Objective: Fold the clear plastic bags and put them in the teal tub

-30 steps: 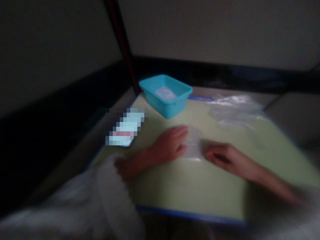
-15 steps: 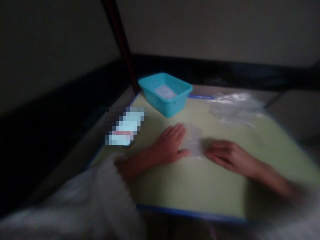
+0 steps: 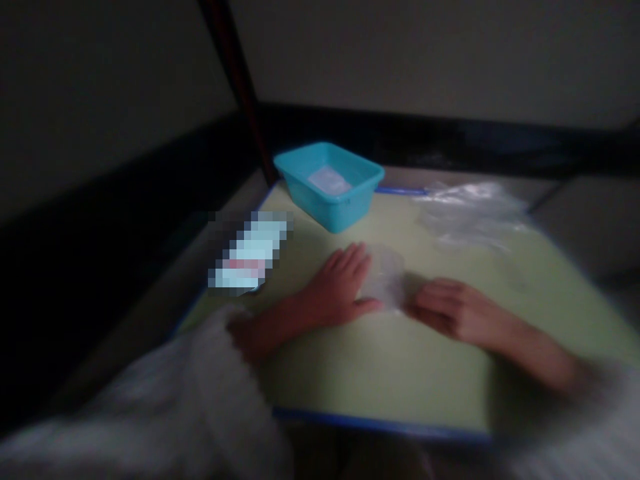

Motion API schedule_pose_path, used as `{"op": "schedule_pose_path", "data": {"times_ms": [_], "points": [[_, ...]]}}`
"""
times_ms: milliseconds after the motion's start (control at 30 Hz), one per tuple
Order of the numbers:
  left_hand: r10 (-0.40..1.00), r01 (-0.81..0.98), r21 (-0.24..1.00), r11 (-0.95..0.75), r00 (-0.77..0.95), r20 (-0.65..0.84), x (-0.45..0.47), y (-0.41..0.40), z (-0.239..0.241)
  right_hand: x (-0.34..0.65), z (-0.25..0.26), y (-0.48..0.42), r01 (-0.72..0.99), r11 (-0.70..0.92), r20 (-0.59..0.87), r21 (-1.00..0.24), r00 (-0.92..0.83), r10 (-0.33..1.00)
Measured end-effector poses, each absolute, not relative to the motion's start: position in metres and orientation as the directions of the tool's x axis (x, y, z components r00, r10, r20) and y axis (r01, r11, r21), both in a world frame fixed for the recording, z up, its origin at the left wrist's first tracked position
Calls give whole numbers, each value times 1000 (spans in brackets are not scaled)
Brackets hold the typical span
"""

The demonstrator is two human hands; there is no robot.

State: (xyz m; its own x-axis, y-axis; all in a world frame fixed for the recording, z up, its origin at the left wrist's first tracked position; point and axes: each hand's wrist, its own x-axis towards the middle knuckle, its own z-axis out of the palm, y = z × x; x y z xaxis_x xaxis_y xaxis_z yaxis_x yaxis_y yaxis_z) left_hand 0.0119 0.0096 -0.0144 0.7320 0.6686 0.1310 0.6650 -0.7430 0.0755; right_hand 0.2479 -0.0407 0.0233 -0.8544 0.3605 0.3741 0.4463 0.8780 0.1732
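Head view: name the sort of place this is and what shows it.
Likely a dim room, perhaps in a home: plain walls meet behind a blue-edged table, which bears a turquoise basin and thin clear plastic.

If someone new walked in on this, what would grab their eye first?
Probably the turquoise basket at the far left corner of the table, bright in dim light, a pale item inside. Next, the pixelated glowing patch at the table's left edge. Mid-table, a clear plastic piece lies between the spread left hand and the right hand.
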Motion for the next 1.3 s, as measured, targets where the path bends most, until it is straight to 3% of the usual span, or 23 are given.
{"op": "schedule_pose_path", "data": {"times_ms": [400, 800, 967, 1300], "points": [[675, 670, 87, -737, 726, 129, 13, 9, -13, 247, 21, -41, 393, 874, 353, 284, -891, 286], [665, 663, 75, -745, 731, 151, 12, 8, -16, 253, 26, -43, 407, 867, 267, 287, -903, 335], [667, 664, 80, -744, 728, 159, 12, 9, -15, 249, 22, -44, 433, 871, 260, 233, -890, 373], [651, 635, 145, -759, 735, 191, 11, 11, -14, 244, 20, -43, 406, 862, 281, 304, -902, 327]]}}
